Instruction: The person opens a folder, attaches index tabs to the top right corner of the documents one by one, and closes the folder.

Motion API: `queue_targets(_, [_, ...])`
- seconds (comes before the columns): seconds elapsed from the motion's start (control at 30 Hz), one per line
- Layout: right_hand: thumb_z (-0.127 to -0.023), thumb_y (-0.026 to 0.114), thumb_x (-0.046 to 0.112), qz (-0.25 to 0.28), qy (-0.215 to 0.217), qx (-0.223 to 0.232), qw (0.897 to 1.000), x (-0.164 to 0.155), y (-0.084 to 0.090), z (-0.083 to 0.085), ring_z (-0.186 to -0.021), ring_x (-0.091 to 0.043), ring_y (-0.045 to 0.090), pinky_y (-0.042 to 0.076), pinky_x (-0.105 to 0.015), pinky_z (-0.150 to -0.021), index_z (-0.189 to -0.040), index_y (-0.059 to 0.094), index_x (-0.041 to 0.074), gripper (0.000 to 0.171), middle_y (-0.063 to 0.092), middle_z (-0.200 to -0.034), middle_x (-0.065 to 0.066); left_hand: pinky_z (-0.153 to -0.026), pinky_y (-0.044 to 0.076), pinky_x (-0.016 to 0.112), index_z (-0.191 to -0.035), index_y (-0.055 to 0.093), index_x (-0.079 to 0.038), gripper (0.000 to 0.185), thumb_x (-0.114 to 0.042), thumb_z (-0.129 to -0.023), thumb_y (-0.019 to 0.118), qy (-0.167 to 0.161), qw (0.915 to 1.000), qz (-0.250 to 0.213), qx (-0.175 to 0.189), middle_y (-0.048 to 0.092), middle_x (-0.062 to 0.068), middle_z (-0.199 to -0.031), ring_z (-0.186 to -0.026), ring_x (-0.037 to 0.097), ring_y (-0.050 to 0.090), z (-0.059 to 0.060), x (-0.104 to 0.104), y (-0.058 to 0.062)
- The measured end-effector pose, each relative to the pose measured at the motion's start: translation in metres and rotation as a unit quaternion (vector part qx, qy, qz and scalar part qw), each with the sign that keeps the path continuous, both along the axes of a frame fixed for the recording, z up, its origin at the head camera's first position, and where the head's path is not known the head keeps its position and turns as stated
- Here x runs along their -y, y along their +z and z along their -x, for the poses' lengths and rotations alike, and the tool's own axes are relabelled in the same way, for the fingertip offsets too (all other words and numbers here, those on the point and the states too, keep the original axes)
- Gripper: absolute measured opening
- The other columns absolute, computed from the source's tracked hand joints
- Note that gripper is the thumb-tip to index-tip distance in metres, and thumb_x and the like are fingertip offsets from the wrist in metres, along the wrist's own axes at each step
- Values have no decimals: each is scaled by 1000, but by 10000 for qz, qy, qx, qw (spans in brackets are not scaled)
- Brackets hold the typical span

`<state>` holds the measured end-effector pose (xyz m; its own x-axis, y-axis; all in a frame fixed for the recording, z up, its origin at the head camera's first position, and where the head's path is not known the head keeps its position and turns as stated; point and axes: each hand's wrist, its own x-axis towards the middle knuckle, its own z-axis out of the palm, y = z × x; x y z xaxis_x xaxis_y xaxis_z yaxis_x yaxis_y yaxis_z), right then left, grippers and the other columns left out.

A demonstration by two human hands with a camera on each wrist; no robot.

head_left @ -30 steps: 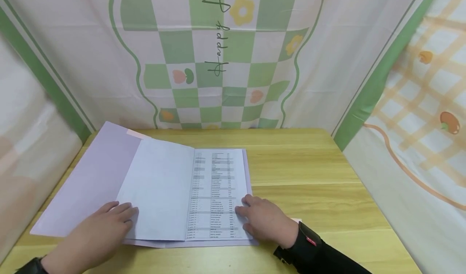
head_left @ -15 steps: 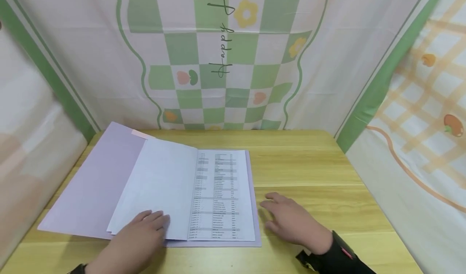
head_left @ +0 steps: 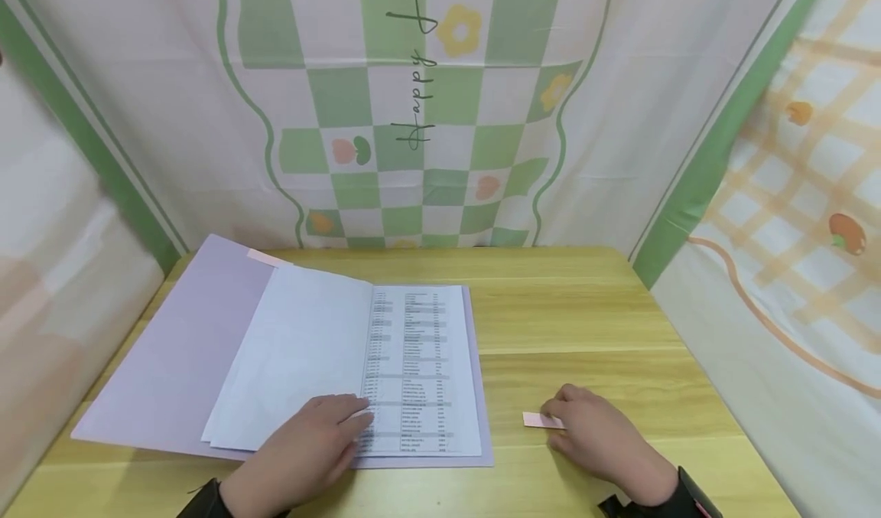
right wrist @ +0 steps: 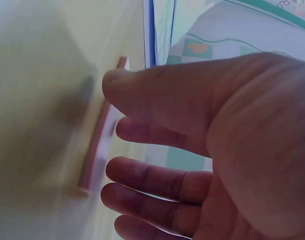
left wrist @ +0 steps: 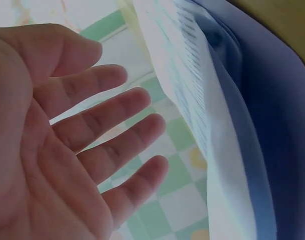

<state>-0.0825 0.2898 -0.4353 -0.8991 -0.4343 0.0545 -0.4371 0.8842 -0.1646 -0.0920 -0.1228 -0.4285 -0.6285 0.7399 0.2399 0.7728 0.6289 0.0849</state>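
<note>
A small pink sticky strip (head_left: 541,420) lies flat on the tabletop (head_left: 585,319), just right of an open lilac folder (head_left: 172,350). In the folder, a printed sheet (head_left: 420,365) lies flat beside a blank white page (head_left: 303,357).

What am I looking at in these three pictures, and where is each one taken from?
No machine here: a person works with two bare hands, wearing one camera on the head and one on each wrist. The head view looks down on a wooden table with an open lilac folder holding printed sheets. The left hand rests with straight fingers on the sheets; its wrist camera shows the open palm close up. The right hand touches a small pink paper strip lying on the table beside the folder; whether it grips the strip I cannot tell. Patterned cloths hang behind.
</note>
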Motion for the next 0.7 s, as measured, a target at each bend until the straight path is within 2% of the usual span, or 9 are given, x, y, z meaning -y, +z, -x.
queue_targets(0.1, [-77, 79, 14, -1, 75, -64, 10000, 3, -5, 1, -69, -6, 43, 44, -28, -60, -90, 70, 16, 16, 50, -81, 11, -94, 48, 42, -118, 71, -7, 32, -16, -87, 72, -156, 9997, -163, 17, 65, 5, -121, -113, 21, 60, 1, -5, 0])
queue_targets(0.2, [-79, 80, 14, 18, 111, -9, 9999, 8, -9, 2, -65, -5, 40, 42, -26, -57, -84, 65, 19, 16, 45, -78, 12, -93, 49, 41, -119, 71, -7, 33, -14, -86, 72, -324, 9990, -322, -4, 66, 5, -120, -112, 19, 61, 3, -10, 0])
queue_targets(0.4, [-78, 71, 12, 179, 75, 281, 9994, 18, -9, 6, -62, -6, 39, 40, -27, -55, -79, 58, 18, 15, 43, -75, 11, -91, 50, 40, -124, 68, -8, 37, -11, -87, 68, -522, 9974, -485, 125, 66, 3, -120, -112, 17, 61, 7, -21, 4])
queue_targets(0.57, [-78, 70, 14, 375, -305, 528, 9974, 21, -4, 13, -60, -6, 40, 38, -27, -54, -81, 59, 17, 12, 45, -74, 10, -90, 51, 40, -128, 66, -9, 38, -12, -90, 66, -611, 9960, -525, 398, 64, 2, -124, -114, 16, 60, 11, -32, 7])
queue_targets(0.7, [-81, 69, 14, 886, -605, 703, 9917, 21, 4, 21, -57, -7, 41, 38, -27, -53, -81, 59, 18, 11, 47, -72, 10, -90, 51, 39, -128, 66, -10, 36, -13, -92, 65, -739, 9943, -612, 461, 64, 1, -125, -114, 15, 60, 13, -40, 9])
